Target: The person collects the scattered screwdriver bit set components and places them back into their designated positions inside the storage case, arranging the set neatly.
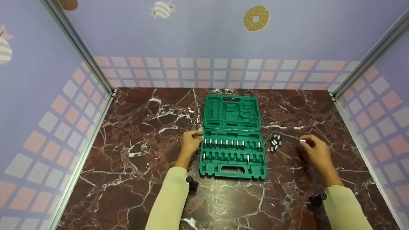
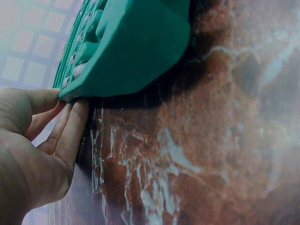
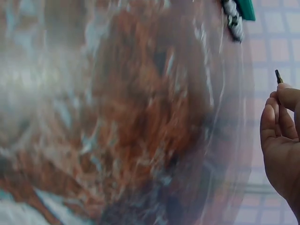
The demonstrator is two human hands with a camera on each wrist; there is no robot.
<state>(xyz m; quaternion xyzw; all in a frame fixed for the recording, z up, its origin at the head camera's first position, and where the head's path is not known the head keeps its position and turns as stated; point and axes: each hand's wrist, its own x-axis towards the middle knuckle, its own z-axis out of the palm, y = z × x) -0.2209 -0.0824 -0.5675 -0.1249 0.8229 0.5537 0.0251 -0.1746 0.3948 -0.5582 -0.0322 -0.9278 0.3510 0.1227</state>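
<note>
A green plastic tool case lies open on the marble table, lid flat toward the back. A row of silver bits stands in its near tray. My left hand grips the case's left edge, fingers curled under the rim of the case. My right hand hovers right of the case and pinches one small bit, whose dark tip sticks out above my fingers. A small heap of loose bits lies between the case and my right hand.
Purple patterned walls with metal corner posts close in the table on three sides. Bare marble lies in front of the case and to its left. The loose bits show blurred at the top of the right wrist view.
</note>
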